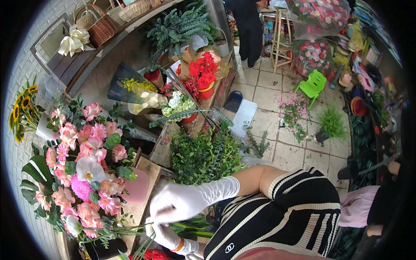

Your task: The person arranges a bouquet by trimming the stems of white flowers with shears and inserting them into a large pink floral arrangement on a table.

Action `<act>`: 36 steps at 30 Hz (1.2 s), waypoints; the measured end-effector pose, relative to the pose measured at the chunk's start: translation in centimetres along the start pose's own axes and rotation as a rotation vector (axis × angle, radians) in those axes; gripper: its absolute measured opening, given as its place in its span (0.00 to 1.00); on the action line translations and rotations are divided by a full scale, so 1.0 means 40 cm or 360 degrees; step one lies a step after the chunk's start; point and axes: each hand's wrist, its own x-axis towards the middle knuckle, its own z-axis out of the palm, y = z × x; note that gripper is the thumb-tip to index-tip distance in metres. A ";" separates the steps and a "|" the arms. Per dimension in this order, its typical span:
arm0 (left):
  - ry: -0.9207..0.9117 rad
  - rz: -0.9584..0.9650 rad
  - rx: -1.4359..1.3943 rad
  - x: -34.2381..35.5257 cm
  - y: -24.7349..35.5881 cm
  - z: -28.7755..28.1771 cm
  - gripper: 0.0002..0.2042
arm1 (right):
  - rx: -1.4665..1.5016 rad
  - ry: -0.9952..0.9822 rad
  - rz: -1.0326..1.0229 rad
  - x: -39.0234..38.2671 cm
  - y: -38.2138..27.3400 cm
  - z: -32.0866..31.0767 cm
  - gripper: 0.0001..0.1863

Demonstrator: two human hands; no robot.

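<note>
Both my hands wear long white gloves and meet beside a large pink bouquet. My left hand (167, 238), with an orange band at its wrist, closes on thin green stems (135, 228). These stems run left beneath the bouquet, toward a white bloom (73, 225); whether they join it I cannot tell. My right hand (172, 200) is curled just above the left, its fingertips slightly blurred and what they hold hidden. The bouquet (91, 148) has pink roses, gerberas, a magenta pompom bloom and a white orchid. It stands next to a pink container (138, 186).
Leafy green branches (203, 151) lie just beyond my right arm. Red flowers (154, 255) are near my left hand. Farther off stand a red flower pot (206, 91), a green chair (312, 84) and a wooden stool (281, 41). People's parts show at top and right.
</note>
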 end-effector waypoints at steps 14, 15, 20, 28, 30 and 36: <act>-0.0562 -0.0203 0.0312 -0.063 -0.080 0.124 0.09 | -0.0533 -0.0046 0.0208 -0.036 0.058 -0.100 0.09; -0.0597 -0.0189 0.0340 -0.068 -0.076 0.132 0.09 | -0.0476 -0.0009 0.0199 -0.035 0.056 -0.112 0.09; -0.0407 -0.0212 0.0376 -0.095 -0.095 0.137 0.05 | -0.0343 0.0058 0.0071 -0.018 0.045 -0.165 0.10; -0.0091 -0.0206 0.0491 -0.114 -0.090 0.112 0.05 | 0.0111 -0.0161 0.0218 -0.019 0.073 -0.201 0.07; -0.0036 -0.0234 0.0570 -0.111 -0.097 0.099 0.05 | 0.0236 -0.0236 0.0285 -0.032 0.100 -0.209 0.06; -0.0014 -0.0204 0.0567 -0.109 -0.129 0.054 0.08 | 0.0504 -0.0238 0.0526 -0.040 0.170 -0.198 0.07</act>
